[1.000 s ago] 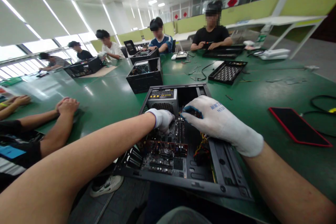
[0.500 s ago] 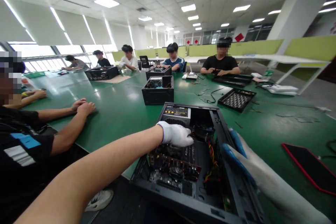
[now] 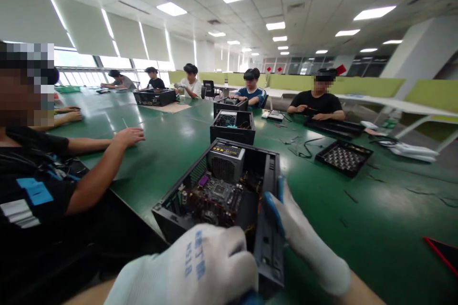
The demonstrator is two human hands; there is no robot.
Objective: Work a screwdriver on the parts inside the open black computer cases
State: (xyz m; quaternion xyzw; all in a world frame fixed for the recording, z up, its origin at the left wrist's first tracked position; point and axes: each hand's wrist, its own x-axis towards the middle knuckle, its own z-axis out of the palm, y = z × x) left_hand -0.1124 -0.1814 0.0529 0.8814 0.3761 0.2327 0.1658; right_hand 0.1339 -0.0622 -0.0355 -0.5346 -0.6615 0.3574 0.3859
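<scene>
An open black computer case [image 3: 272, 228] sits in front of me on the green table. Inside it are a grey power supply [image 3: 226, 159] at the far end and a motherboard [image 3: 218, 193] with loose-looking wires beside it. My left hand [image 3: 203, 262], in a white glove, is at the case's near end with its fingers curled; the fingertips are mostly hidden, so what they grip cannot be seen. Against the right wall of the case lies my right hand [image 3: 304, 233], also gloved, its fingers stretched out and the blue-coated thumb near the rim.
Two further computer cases, one a black case [image 3: 232, 126], stand in line beyond mine. A shallow black tray-like panel [image 3: 343, 157] and thin cables lie to the right, with a red-edged mat [image 3: 443, 257] nearer. A co-worker's hand [image 3: 129, 137] rests at left; several other people sit around.
My left hand has come out of the case interior to its near end. The case appears turned and farther left in view, with my right hand still along its right wall.
</scene>
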